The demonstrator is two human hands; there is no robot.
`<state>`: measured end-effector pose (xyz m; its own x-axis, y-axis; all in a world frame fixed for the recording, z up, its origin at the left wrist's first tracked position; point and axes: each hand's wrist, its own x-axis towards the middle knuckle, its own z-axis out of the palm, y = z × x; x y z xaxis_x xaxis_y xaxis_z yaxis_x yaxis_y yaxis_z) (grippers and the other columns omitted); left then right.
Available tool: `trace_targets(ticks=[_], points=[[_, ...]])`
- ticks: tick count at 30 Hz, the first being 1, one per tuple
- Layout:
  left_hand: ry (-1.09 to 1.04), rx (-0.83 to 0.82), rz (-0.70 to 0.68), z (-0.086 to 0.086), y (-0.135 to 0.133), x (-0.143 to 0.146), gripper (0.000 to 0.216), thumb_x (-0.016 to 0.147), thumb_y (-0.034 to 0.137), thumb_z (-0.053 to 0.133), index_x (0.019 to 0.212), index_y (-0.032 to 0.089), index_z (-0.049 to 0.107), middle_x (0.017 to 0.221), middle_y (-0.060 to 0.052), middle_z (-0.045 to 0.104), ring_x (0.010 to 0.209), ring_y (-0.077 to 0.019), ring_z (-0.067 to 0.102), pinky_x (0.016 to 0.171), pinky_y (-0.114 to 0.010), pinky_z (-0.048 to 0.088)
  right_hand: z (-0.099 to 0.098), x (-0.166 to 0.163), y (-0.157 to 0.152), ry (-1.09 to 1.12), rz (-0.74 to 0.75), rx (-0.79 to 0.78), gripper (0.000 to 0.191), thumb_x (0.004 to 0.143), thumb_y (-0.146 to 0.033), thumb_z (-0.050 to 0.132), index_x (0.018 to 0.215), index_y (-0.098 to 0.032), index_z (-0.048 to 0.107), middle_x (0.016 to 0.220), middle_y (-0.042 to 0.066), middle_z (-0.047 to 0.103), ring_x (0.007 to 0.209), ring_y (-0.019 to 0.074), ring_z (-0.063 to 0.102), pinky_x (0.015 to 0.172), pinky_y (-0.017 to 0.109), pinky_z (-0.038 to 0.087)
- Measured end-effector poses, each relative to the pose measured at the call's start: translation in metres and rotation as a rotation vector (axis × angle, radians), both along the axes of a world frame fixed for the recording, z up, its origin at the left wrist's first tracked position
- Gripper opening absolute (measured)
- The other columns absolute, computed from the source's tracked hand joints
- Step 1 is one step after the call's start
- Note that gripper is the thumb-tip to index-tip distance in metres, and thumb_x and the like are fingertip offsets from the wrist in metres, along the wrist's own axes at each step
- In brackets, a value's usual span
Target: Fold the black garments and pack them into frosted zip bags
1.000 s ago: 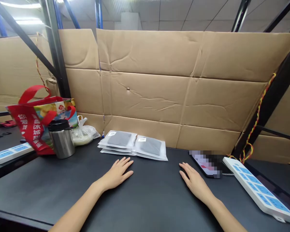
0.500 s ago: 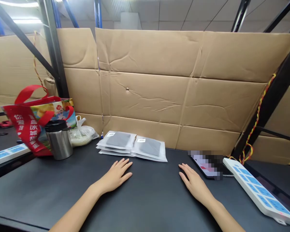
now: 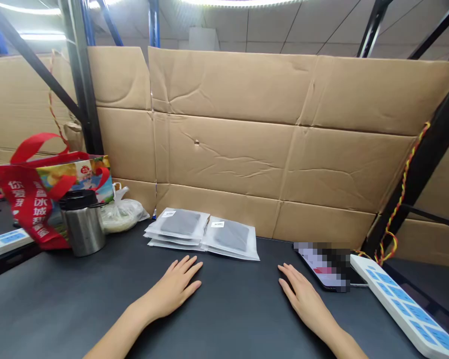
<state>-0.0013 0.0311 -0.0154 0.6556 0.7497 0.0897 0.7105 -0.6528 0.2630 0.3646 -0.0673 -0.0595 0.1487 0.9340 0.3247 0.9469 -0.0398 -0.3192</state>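
My left hand lies flat on the black tabletop, fingers stretched out and holding nothing. Just beyond its fingertips, apart from them, is a stack of frosted plastic packets with dark flat contents and a white label. A second group of such packets leans against it on the right. My right hand also rests flat with fingers extended and nothing in it. Closest to that hand is a phone, lying on the table with its screen partly pixelated.
At the left stand a steel tumbler with a black lid, a red printed bag and a knotted clear plastic bag. A white power strip runs along the right. Cardboard walls the back, between black metal posts.
The view has tilted up slightly, so the table items sit lower in the picture. Both hands stay flat on the table, and the packets have not moved.
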Motion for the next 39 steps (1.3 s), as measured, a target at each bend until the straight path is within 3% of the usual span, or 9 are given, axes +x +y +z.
trace_targets(ticks=[19,25,29,36,39], points=[[0.083,0.007,0.006,0.004,-0.002,0.003,0.053,0.097,0.047,0.033,0.146,0.026,0.034,0.153,-0.005,0.027,0.142,-0.0288,0.019,0.114,-0.051,0.018,-0.001,0.001,0.002,-0.005,-0.008,-0.041,0.052,0.094,-0.044,0.032,0.134,-0.017,0.050,0.144,0.009,0.045,0.137,0.0245,0.034,0.113,0.045,0.030],[0.060,0.272,-0.019,-0.020,0.001,0.001,0.048,0.099,0.038,0.034,0.145,0.026,0.034,0.151,-0.007,0.034,0.139,-0.0303,0.028,0.110,-0.052,0.028,-0.007,0.005,0.003,-0.010,0.013,0.002,0.051,0.094,-0.045,0.034,0.133,-0.018,0.051,0.143,0.009,0.046,0.136,0.0258,0.035,0.112,0.048,0.031],[0.050,0.440,-0.081,-0.026,0.003,-0.004,0.049,0.099,0.037,0.035,0.148,0.030,0.026,0.150,-0.004,0.037,0.136,-0.0277,0.035,0.108,-0.046,0.034,-0.011,0.010,0.003,-0.028,0.023,0.001,0.051,0.094,-0.047,0.034,0.135,-0.020,0.050,0.144,0.008,0.044,0.135,0.0263,0.035,0.110,0.049,0.034],[0.068,0.630,-0.136,-0.035,0.019,-0.011,0.059,0.097,0.036,0.041,0.150,0.028,0.017,0.146,-0.005,0.043,0.130,-0.0272,0.046,0.100,-0.038,0.044,-0.018,0.014,0.006,-0.069,0.011,0.015,0.052,0.093,-0.048,0.036,0.134,-0.020,0.051,0.143,0.008,0.044,0.132,0.0284,0.040,0.105,0.048,0.040],[0.077,0.631,-0.135,-0.038,0.021,-0.013,0.061,0.096,0.037,0.042,0.150,0.028,0.017,0.146,-0.005,0.042,0.128,-0.0265,0.048,0.099,-0.038,0.045,-0.019,0.013,0.007,-0.077,0.001,0.012,0.052,0.092,-0.048,0.037,0.133,-0.019,0.053,0.142,0.009,0.045,0.131,0.0293,0.041,0.104,0.049,0.041]])
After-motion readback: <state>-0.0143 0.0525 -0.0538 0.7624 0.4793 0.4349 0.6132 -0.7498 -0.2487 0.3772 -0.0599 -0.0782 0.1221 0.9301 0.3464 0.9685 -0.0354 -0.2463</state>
